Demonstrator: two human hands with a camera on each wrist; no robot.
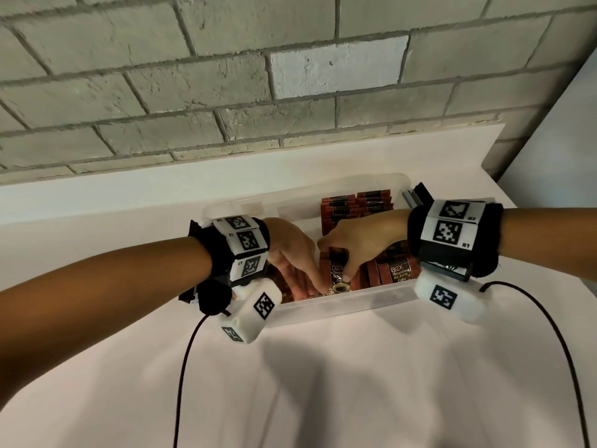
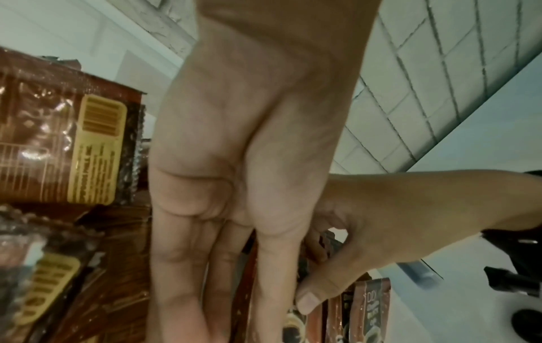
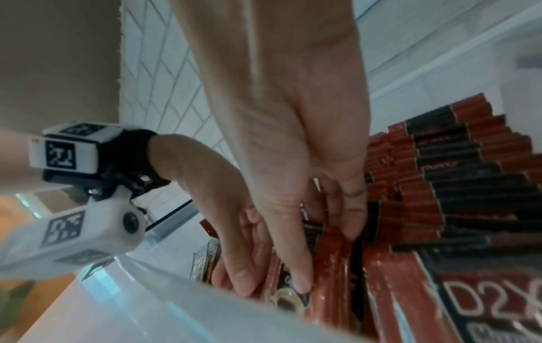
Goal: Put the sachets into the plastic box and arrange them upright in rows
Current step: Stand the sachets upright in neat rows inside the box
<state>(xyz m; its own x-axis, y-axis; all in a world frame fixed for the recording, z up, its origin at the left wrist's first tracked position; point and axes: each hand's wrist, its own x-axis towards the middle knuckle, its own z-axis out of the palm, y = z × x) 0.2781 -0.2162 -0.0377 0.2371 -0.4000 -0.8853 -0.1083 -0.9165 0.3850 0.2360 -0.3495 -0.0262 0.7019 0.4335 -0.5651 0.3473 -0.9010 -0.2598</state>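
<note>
A clear plastic box [image 1: 339, 307] stands on the white table. Red and black coffee sachets stand upright in rows [image 1: 355, 211] at its back and in a leaning group [image 1: 399, 273] at the front right. My right hand [image 1: 342, 253] pinches a sachet [image 1: 337, 276] near the front wall, thumb on its face and fingers behind its top edge. In the right wrist view the right hand [image 3: 325, 253] holds it against neighbouring sachets [image 3: 454, 174]. My left hand [image 1: 297, 276] reaches into the box just left of it, fingers [image 2: 223, 278] straight and pointing down. Loose sachets [image 2: 97, 148] lie behind the left hand.
A grey brick wall [image 1: 290, 76] rises behind the white table [image 1: 323, 383]. A dark object [image 1: 420, 192] sits by the box's far right corner. Two black cables [image 1: 184, 367] hang from the wrists over the table's near part. The box's front wall [image 3: 146, 301] is close below the right hand.
</note>
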